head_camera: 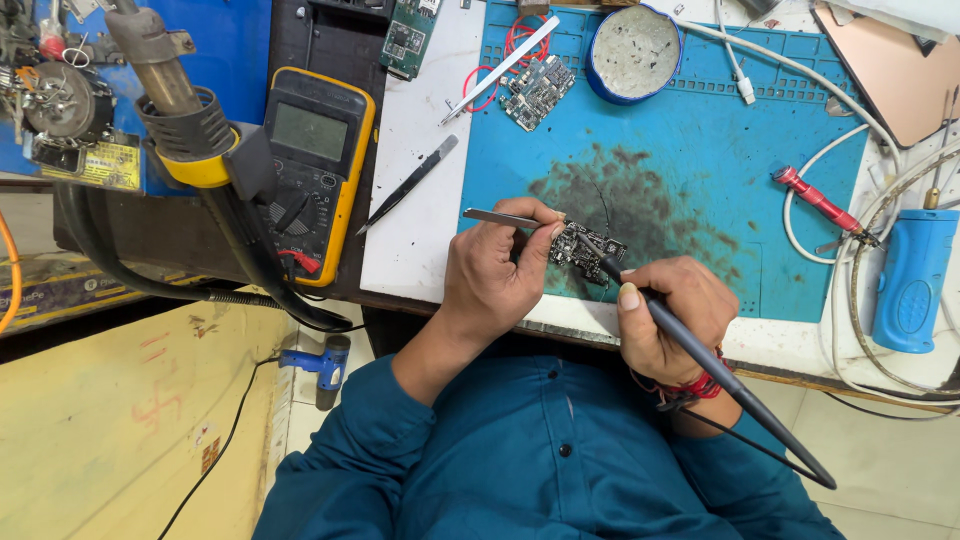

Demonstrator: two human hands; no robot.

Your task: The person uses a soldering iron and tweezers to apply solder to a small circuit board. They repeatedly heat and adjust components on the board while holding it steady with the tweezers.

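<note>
A small dark circuit board (587, 250) lies on the stained blue work mat (700, 170) near the front edge of the desk (415, 170), between the person's two hands. The left hand (492, 275) has its fingers (540, 222) pinched on metal tweezers (500, 217), whose tips reach the board's left edge. The right hand (668, 315) grips a dark soldering iron (700, 355) like a pen, fingers wrapped tight on the handle, its tip resting on the board's top. Farther back on the mat sit a second circuit board (538, 92) with red wires and a round blue tin (633, 52). A yellow multimeter (315, 165) stands left of the mat, with black tweezers (408, 184) between them, and a red-handled tool (820, 203) lies to the right.
</note>
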